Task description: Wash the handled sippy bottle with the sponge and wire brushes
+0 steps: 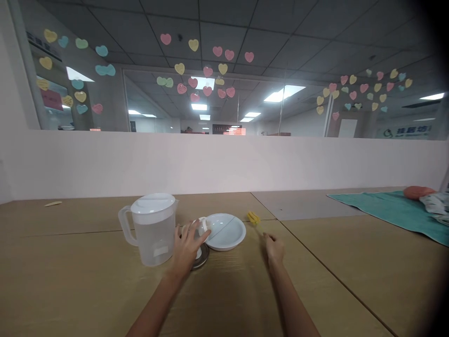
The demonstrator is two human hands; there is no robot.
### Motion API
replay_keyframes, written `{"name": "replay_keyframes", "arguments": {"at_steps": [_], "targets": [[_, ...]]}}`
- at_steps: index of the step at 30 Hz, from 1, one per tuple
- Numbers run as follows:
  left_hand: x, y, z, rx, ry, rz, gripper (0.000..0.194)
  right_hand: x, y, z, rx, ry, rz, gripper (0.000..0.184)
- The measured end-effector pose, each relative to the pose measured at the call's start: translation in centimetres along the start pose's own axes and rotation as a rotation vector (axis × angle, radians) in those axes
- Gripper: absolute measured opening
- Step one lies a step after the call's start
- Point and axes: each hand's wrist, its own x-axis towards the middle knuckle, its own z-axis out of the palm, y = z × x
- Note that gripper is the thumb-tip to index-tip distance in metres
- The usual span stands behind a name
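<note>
My left hand (187,245) is curled around a small whitish, see-through cup (203,226) at the left rim of a white bowl (226,241). The fingers hide part of that cup. Beneath the hand, a dark round plate or lid (200,262) lies on the table, partly covered, with something white on it. My right hand (274,248) is closed on the thin handle of a brush with a yellow head (253,217). The brush points up and left, to the right of the bowl and apart from it. Liquid in the bowl cannot be made out.
A lidded clear pitcher (154,238) stands just left of my left hand. A teal cloth (375,208) lies at the far right, with an orange item (418,192) on it. A low white wall (224,164) under glass bounds the table's (87,290) back.
</note>
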Motion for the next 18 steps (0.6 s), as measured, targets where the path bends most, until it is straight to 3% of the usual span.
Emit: {"name": "replay_keyframes", "arguments": {"at_steps": [3,5,10,13,16,18], "targets": [[-0.5,1.9,-0.6,-0.171,0.095,-0.13,0.031,-0.8,-0.5,0.3,-0.168,-0.026,-0.033,0.035],[-1.2,3.7,-0.6,-0.324,0.107,-0.173,0.033,-1.5,-1.0,0.6,-0.337,-0.096,-0.119,0.034],[-3.3,7.4,0.1,-0.638,-0.041,-0.068,0.044,-2.7,-1.7,1.5,-0.556,-0.228,-0.272,0.021],[-3.7,7.6,0.7,-0.697,-0.131,-0.089,0.048,-2.8,-1.6,1.7,-0.611,-0.265,-0.319,0.018],[-3.6,6.8,1.1,-0.683,-0.151,-0.139,0.055,-2.7,-1.5,1.8,-0.639,-0.29,-0.33,0.017],[-3.3,6.0,1.1,-0.666,-0.155,-0.1,0.058,-2.7,-1.5,1.7,-0.646,-0.303,-0.331,0.019]]}}
